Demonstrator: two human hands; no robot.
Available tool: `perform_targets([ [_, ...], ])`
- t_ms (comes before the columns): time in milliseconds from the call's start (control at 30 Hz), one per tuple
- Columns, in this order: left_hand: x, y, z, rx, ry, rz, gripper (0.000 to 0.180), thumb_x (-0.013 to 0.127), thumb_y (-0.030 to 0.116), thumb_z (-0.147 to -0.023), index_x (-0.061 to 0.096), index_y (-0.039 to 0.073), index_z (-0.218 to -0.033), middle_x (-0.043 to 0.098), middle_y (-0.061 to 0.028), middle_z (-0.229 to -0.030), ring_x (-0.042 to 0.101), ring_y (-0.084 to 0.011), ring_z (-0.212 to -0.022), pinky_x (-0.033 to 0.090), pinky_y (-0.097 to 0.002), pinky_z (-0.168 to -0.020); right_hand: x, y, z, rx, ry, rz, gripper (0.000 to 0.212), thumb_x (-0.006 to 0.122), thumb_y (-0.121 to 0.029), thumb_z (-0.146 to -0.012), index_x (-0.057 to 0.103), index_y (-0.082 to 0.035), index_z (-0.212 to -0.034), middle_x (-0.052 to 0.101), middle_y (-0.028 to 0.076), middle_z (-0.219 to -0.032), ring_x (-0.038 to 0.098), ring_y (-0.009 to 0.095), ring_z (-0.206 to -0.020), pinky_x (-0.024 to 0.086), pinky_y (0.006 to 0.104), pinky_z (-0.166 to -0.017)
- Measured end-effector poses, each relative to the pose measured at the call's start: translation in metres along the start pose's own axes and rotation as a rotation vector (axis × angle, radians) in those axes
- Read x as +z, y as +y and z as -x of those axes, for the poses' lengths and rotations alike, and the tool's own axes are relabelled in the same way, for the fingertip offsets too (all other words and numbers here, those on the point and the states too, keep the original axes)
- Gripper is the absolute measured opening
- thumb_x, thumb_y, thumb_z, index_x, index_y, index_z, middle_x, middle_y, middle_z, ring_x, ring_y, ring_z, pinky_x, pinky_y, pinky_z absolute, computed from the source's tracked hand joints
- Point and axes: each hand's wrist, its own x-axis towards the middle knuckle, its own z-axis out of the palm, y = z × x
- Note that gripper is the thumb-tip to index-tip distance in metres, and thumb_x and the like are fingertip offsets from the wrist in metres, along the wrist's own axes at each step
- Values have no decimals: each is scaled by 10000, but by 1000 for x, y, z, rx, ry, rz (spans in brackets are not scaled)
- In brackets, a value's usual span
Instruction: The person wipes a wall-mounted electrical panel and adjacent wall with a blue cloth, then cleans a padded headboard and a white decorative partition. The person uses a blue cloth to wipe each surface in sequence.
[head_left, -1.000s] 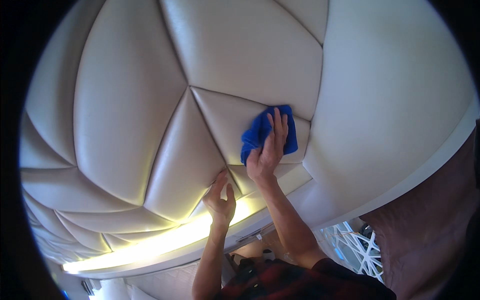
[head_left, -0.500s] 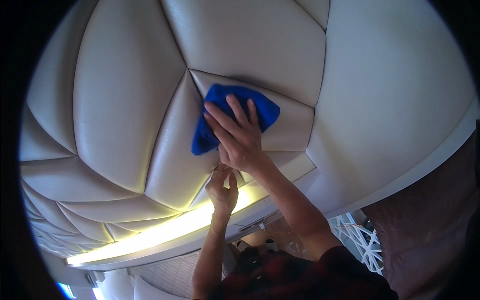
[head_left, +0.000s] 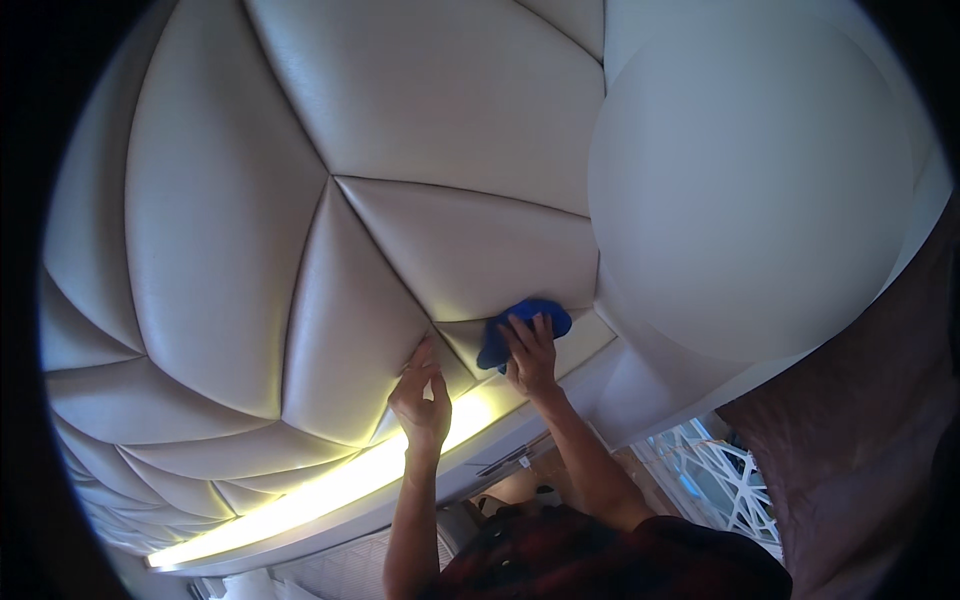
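Note:
A blue cloth (head_left: 500, 346) lies bunched against the padded, light-coloured panel (head_left: 470, 240), low down near its lit lower edge. My right hand (head_left: 533, 358) presses and holds it there, fingers spread over the fabric. To the left of the cloth, my left hand (head_left: 421, 402) reaches up with its fingertips at a seam between padded sections. Its thumb stands apart from the fingers, and it appears to hold nothing.
A glowing light strip (head_left: 300, 500) runs along the panel's lower edge. At right is a smooth pale round surface (head_left: 750, 190), with a brown draped sheet (head_left: 850, 430) below it. White lattice-work (head_left: 725, 480) stands at lower right, and white bedding (head_left: 250, 585) at lower left.
My right hand has moved the blue cloth down and to the right, and the cloth is more bunched. My left hand has come apart from the right. The view has shifted somewhat.

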Motion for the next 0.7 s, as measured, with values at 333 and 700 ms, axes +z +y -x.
perform_targets([
  [333,-5,-6,0,63,-54,-5,76,638,-104,-798,633,-30,-779,695,-220,-1251,695,-378,-1121,545,-433,-969,-4,18,-13,522,442,-235,624,431,28,-851,456,17,-1475,454,245,-1536,447,437,-1399,334,465,-1175],
  [700,-10,3,-1,-119,-138,70,62,668,-80,-788,696,-36,-819,692,-248,-1219,703,-391,-1058,542,-433,-936,0,-106,-117,18,232,-199,645,603,-383,-977,485,18,-1469,322,308,-1591,224,551,-1489,190,651,-1187],
])
